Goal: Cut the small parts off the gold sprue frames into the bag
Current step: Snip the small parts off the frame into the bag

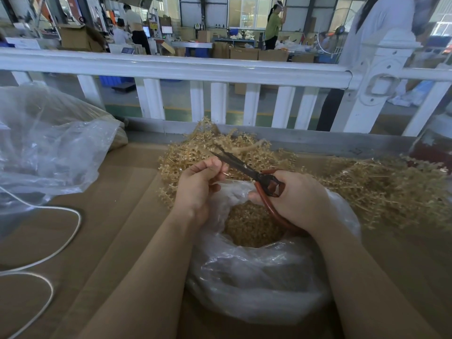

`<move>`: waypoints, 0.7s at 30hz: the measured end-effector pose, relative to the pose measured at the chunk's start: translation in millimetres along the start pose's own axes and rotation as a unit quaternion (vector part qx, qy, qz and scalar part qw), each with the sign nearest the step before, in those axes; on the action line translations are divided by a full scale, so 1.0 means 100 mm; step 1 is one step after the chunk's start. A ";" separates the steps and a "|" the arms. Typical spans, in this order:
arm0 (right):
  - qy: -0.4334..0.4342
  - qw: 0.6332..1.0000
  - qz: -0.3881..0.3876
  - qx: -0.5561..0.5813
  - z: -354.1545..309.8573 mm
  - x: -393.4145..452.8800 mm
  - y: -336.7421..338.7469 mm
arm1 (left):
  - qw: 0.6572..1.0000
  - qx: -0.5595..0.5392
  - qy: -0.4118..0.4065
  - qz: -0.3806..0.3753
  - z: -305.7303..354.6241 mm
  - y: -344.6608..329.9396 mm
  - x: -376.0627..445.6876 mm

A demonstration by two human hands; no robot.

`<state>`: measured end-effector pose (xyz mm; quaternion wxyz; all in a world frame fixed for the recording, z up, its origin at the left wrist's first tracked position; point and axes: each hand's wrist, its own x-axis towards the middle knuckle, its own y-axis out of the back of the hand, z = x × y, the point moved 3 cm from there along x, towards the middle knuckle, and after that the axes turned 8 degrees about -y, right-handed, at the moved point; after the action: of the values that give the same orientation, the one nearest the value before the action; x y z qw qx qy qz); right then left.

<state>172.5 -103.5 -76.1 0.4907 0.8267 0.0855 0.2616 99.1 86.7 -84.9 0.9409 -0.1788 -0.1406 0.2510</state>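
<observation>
Scissors (247, 171) sit gripped in our right hand (297, 199); our left hand (200, 184) pinches a thin, light, snappy gold frame (195, 152) at eleven o'clock above the bag (256, 277).

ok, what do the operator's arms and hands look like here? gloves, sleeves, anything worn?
Both hands, left and right, are bare: no gloves. No rings, watch or bands show on the sides facing the camera. Both forearms are uncovered from the wrist to the bottom edge of the head view, so no sleeve appears. No markings, tape or cables on either arm.
</observation>
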 end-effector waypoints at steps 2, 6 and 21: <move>-0.014 1.000 -0.005 0.026 0.00 0.01 0.00 | 0.999 0.033 -0.010 -0.031 -0.01 -0.01 0.00; -0.039 0.990 -0.012 0.132 -0.06 0.02 -0.01 | 0.994 0.047 -0.003 -0.101 -0.07 -0.11 -0.06; -0.098 0.969 -0.033 0.224 -0.15 0.05 -0.05 | 0.995 0.010 -0.012 -0.099 -0.03 -0.18 -0.10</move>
<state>169.5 -88.0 -72.9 0.3076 0.9338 0.1203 0.1373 99.9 66.0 -82.0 0.9610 -0.1517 -0.1667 0.1602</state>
